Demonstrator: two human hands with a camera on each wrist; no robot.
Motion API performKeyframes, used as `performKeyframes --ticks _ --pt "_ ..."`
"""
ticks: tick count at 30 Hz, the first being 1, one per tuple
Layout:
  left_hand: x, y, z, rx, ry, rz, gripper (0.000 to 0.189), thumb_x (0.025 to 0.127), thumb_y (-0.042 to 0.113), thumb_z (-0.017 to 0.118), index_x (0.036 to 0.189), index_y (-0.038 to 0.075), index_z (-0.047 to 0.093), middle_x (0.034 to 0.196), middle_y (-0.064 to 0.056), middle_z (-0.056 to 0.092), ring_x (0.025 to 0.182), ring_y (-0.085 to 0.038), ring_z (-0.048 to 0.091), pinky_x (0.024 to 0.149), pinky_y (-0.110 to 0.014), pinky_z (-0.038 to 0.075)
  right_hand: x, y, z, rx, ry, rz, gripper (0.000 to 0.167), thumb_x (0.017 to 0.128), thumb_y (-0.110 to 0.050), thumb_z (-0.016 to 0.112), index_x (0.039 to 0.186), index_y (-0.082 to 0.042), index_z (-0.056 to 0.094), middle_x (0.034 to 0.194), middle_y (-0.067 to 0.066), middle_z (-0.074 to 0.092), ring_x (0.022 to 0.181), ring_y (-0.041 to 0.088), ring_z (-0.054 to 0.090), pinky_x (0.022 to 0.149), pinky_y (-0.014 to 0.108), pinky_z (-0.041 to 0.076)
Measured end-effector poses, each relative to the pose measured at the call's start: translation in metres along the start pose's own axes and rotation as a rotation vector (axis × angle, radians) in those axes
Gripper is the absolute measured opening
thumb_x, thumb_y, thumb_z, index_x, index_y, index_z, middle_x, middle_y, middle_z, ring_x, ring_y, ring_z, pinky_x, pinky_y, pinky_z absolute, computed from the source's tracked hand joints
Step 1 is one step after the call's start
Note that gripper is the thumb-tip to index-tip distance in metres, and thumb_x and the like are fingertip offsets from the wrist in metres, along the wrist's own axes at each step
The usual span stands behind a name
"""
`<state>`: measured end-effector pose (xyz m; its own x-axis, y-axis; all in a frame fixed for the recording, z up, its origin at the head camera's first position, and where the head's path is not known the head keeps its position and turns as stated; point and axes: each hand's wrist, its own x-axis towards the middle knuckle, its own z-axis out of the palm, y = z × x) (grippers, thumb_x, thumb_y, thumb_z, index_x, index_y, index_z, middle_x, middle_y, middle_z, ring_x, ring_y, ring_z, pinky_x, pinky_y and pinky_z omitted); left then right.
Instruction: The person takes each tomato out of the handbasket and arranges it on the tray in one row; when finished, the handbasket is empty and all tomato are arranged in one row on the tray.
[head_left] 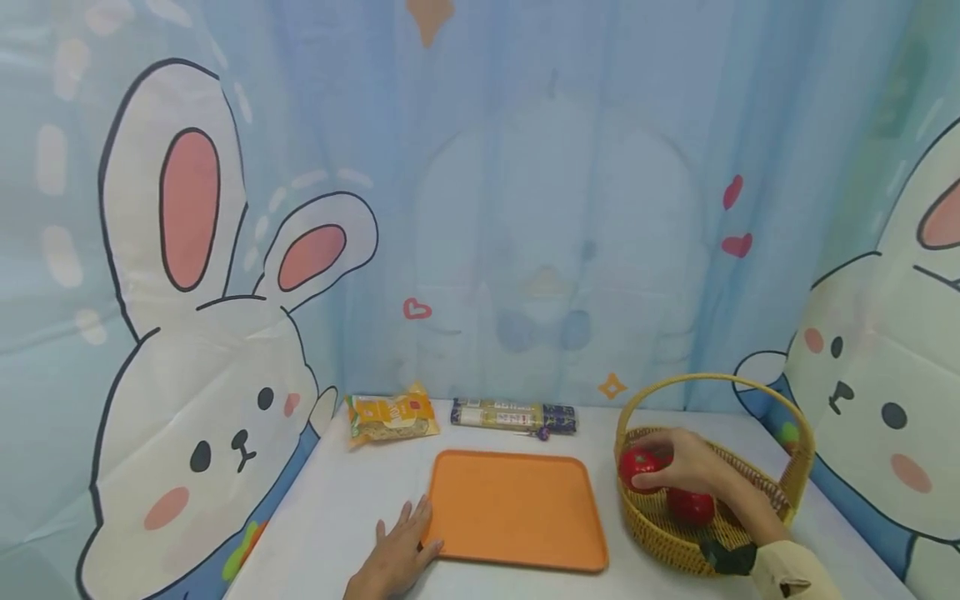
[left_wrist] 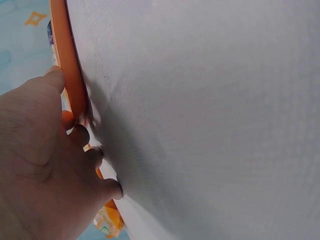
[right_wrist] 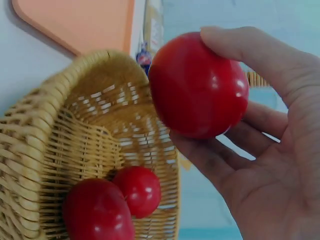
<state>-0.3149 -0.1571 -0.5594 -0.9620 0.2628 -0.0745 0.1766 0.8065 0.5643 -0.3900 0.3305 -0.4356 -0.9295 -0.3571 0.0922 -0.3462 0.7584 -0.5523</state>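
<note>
My right hand (head_left: 686,462) holds a glossy red apple (head_left: 640,468) between thumb and fingers, over the left side of a wicker basket (head_left: 660,546) with a tall hoop handle. In the right wrist view the held apple (right_wrist: 199,85) is above the basket's rim, and two more apples lie inside, a larger one (right_wrist: 97,210) and a smaller one (right_wrist: 141,191). At the left, my left hand (head_left: 397,550) rests with fingers spread at the near left corner of an orange tray (head_left: 517,510). The left wrist view has its thumb against the tray's edge (left_wrist: 70,60).
Behind the tray, a yellow food packet (head_left: 393,417) lies at the back left and a long dark-ended package (head_left: 513,415) at the back middle. A small purple-headed item (head_left: 542,433) is in front of that package. A blue rabbit-print curtain (head_left: 480,208) hangs behind the white table.
</note>
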Motion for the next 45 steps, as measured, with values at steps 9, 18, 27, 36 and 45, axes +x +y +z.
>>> performKeyframes --ticks 9,18,27,36,45 --pt "-0.002 0.002 -0.001 0.019 0.006 -0.018 0.075 0.11 0.046 0.06 0.164 -0.002 0.039 0.175 -0.02 0.031 0.161 -0.052 0.022 0.119 -0.087 0.004 0.0 -0.04 0.021 0.071 -0.109 -0.191 0.057 0.084 -0.028 0.094 0.126 0.005 0.074 0.115 0.009 0.078 0.098 0.019 0.073 0.079 0.03 0.065" --pt "0.0 -0.004 -0.001 -0.002 0.0 -0.038 0.081 0.109 0.054 0.057 0.166 0.0 0.036 0.176 -0.018 0.028 0.163 -0.049 0.019 0.122 -0.083 0.0 0.028 -0.086 0.066 0.177 -0.176 -0.298 0.052 0.086 -0.023 0.092 0.128 0.002 0.074 0.112 0.005 0.079 0.097 0.016 0.073 0.077 0.026 0.063" --pt "0.001 0.001 -0.003 -0.001 -0.007 -0.029 0.075 0.109 0.046 0.062 0.163 -0.001 0.042 0.174 -0.02 0.033 0.161 -0.05 0.023 0.119 -0.086 0.004 0.055 -0.125 0.124 0.223 -0.094 -0.265 0.055 0.084 -0.023 0.093 0.129 0.003 0.074 0.117 0.012 0.078 0.101 0.024 0.072 0.079 0.033 0.065" --pt "0.009 -0.001 0.0 0.013 -0.007 -0.048 0.076 0.108 0.047 0.063 0.165 0.003 0.04 0.175 -0.016 0.032 0.162 -0.047 0.023 0.121 -0.085 0.005 0.084 -0.147 0.193 0.263 0.043 -0.09 0.059 0.081 -0.026 0.097 0.127 0.004 0.074 0.112 0.012 0.078 0.101 0.027 0.072 0.089 0.048 0.065" --pt "0.007 0.0 0.0 0.017 -0.001 -0.046 0.075 0.107 0.044 0.066 0.165 0.002 0.041 0.174 -0.018 0.034 0.161 -0.05 0.025 0.12 -0.086 0.005 0.094 -0.153 0.235 0.322 0.138 -0.033 0.057 0.08 -0.018 0.097 0.124 0.008 0.073 0.114 0.019 0.077 0.104 0.033 0.072 0.095 0.054 0.063"
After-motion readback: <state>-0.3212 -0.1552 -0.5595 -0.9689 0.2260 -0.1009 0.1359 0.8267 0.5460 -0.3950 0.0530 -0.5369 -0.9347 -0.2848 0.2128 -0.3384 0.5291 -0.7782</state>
